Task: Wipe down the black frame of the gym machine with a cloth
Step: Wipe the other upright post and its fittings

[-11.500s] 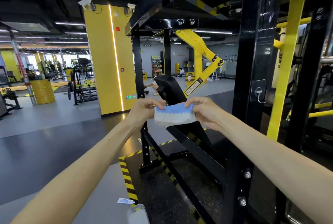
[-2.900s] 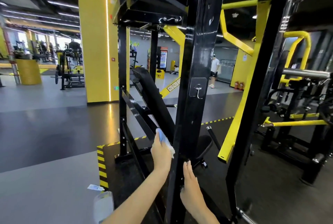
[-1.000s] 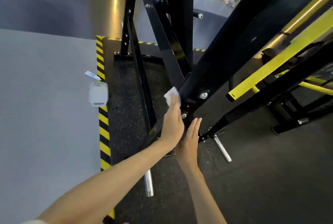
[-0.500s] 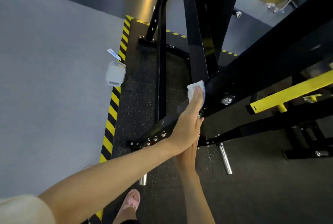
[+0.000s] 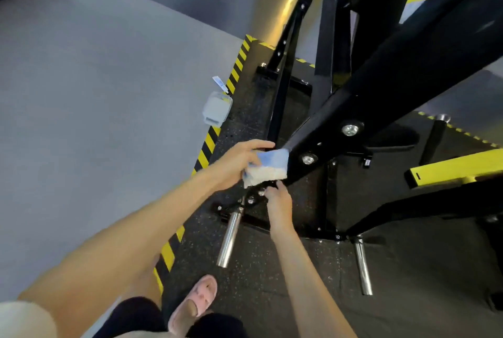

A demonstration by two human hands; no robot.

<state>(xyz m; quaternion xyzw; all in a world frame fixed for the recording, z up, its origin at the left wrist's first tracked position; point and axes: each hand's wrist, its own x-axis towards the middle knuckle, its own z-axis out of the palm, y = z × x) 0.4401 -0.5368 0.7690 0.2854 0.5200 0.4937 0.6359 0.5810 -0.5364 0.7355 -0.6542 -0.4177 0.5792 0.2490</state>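
A thick black upright of the frame (image 5: pixel 386 87) slants down to its bolted foot near the middle of the view. My left hand (image 5: pixel 239 161) holds a folded blue-and-white cloth (image 5: pixel 268 169) against the lowest part of that upright, by the two silver bolts. Just below, my right hand (image 5: pixel 277 201) reaches toward the frame's base with its fingertips at the black metal under the cloth; the fingers are partly hidden, so their grip is unclear.
A white wipes pack (image 5: pixel 217 107) lies on the grey floor by the yellow-black hazard stripe (image 5: pixel 206 144). Two chrome pegs (image 5: pixel 230 239) (image 5: pixel 363 267) stick out from the base over the black rubber mat. A yellow bar (image 5: pixel 457 167) crosses at right. My pink slipper (image 5: pixel 196 302) stands below.
My left hand has slid the cloth further down the upright to its foot, and the cloth now shows its blue side. The right hand has come out from under my left arm.
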